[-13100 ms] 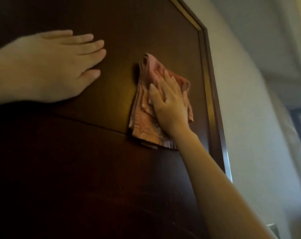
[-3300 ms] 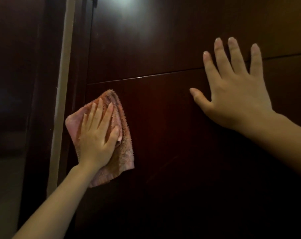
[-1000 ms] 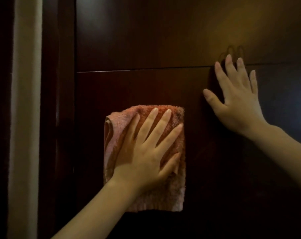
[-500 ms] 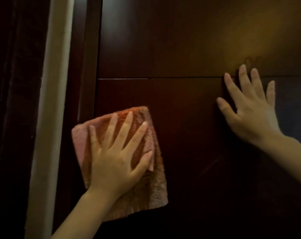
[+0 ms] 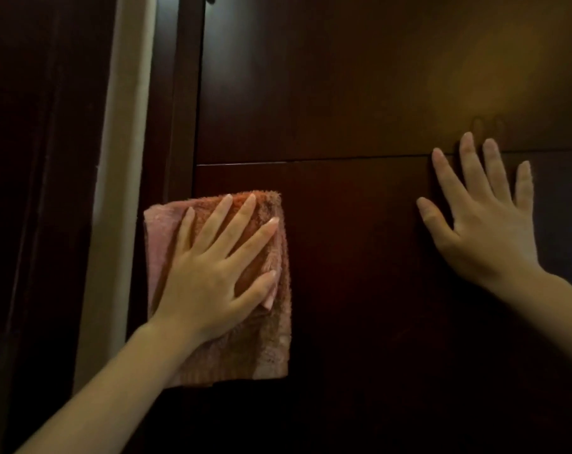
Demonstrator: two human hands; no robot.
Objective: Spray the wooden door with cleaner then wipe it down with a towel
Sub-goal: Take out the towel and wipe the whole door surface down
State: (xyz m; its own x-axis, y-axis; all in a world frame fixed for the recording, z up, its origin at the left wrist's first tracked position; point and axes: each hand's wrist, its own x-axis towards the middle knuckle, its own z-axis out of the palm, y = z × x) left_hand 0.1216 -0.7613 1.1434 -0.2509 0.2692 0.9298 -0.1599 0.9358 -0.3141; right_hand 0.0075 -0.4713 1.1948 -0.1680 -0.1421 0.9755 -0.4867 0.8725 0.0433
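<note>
Two hands lie flat on the wooden door point(image 5: 343, 93), and we take them from the left. Past the pale strip of door frame point(image 5: 121, 158), our left hand point(image 5: 209, 273) presses the towel point(image 5: 268, 339) against the lower panel, its fingers point(image 5: 245, 208) straight and spread and nothing curled round the cloth. The towel (a folded pink-orange terry square) sits just under the horizontal groove point(image 5: 311, 158). Its left edge reaches over the dark moulding toward the frame, and its lower part hangs out below the wrist. We judge it soft, light and limp: only the palm's pressure pins it, so it would likely sag or drop if we eased off, and its folds could bunch under a hard push. The glossy wood looks slick, so it should glide easily. The best hold seems to be a flat palm over its middle with the fingertips near the top edge. Well apart to the right, our right hand point(image 5: 487, 234) rests open on the door, holding nothing, its fingertips crossing the groove, seemingly as a brace.
</note>
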